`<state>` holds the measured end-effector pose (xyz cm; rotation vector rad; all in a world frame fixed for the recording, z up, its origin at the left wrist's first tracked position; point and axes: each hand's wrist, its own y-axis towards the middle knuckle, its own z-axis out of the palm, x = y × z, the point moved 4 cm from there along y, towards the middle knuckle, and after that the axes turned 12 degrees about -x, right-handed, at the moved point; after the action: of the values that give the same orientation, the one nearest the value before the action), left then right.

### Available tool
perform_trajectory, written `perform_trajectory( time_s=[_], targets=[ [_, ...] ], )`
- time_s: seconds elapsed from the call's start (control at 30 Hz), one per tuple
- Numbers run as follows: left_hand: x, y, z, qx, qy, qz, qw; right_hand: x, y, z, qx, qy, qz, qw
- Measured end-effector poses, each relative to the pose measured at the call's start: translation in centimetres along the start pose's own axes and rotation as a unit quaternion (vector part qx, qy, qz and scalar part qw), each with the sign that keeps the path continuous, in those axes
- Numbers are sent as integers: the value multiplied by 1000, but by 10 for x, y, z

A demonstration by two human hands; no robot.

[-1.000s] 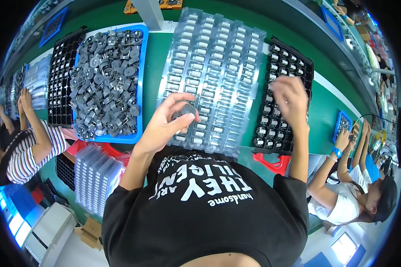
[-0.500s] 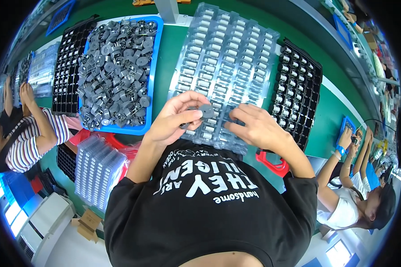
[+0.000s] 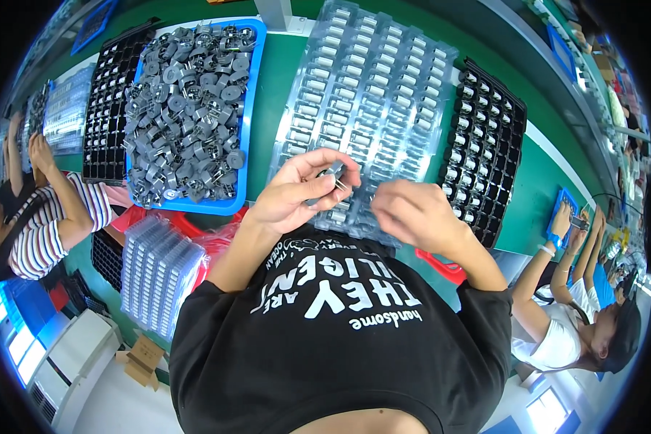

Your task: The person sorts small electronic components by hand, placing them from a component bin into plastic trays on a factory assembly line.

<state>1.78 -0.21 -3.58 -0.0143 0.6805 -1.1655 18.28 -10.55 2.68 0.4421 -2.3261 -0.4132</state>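
My left hand [image 3: 296, 192] is closed around a grey round plastic part with metal pins [image 3: 334, 173], which I hold above the near end of a clear plastic tray [image 3: 435, 137]. The pins point down and to the right. Rows of small silvery-white cylindrical parts fill that tray. Just right of the grey part, my right hand [image 3: 416, 213] hovers over the tray with its fingers curled together. Its fingertips are blurred, so anything small between them is hidden.
At left, a blue bin [image 3: 254, 79] is heaped with similar grey parts [image 3: 188, 116]. Black compartment trays lie beyond it [image 3: 108, 108] and at right [image 3: 510, 145], holding cylindrical parts. Stacked clear trays [image 3: 152, 278] stand lower left. Co-workers sit on both sides.
My left hand has turned the grey part, so its pins now show instead of its flat round face. My right hand has moved slightly, and its fingers have curled in more.
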Motion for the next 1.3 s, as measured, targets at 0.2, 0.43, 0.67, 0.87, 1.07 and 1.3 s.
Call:
perform_trajectory(
  time_s=[0.2, 0.43, 0.67, 0.87, 1.07, 1.3],
  targets=[
    [10, 2, 4, 26, -19, 21, 999, 3, 24, -9, -142, 186, 137, 962],
    [5, -3, 15, 7, -43, 14, 999, 14, 28, -3, -188, 46, -10, 981],
    [7, -6, 8, 4, 5, 6, 1000, 14, 30, 0, -188, 54, -53, 979],
    [8, -7, 9, -5, 1, 13, 1000, 12, 31, 0, -184, 80, -61, 978],
    [9, -7, 9, -1, 9, 1, 1000, 8, 27, 1, -183, 85, -38, 979],
    [13, 0, 11, -152, 164, 142, 964, 6, 11, 11, -216, 21, 103, 971]
  ],
)
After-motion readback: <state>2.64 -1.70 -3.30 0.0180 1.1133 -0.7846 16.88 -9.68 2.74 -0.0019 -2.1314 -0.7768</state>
